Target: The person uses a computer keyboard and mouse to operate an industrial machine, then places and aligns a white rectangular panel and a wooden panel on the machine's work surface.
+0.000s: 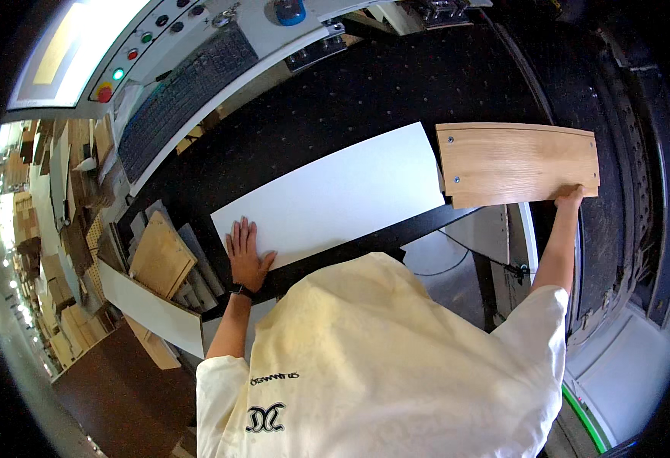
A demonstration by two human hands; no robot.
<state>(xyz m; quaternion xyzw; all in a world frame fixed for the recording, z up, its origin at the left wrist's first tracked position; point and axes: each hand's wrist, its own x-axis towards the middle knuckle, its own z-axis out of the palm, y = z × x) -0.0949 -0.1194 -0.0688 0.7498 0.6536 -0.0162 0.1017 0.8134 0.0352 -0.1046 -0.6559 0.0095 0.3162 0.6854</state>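
A long white board (pixel 339 195) lies flat on a black table (pixel 350 107). My left hand (pixel 248 250) rests on its left end, fingers spread and stretched out. To the right, end to end with the white board, is a shorter wood-grain board (pixel 518 162) with small metal fittings near its ends and a notched near edge. At its near right corner my right hand (pixel 570 196) grips the edge, fingers curled and partly hidden.
A keyboard (pixel 190 95) lies on a console at the far left, beside a button panel (pixel 132 55) and a lit screen (pixel 60 49). Board offcuts (pixel 163 256) stand in a box left of the table. Dark machinery (pixel 617 198) lines the right side.
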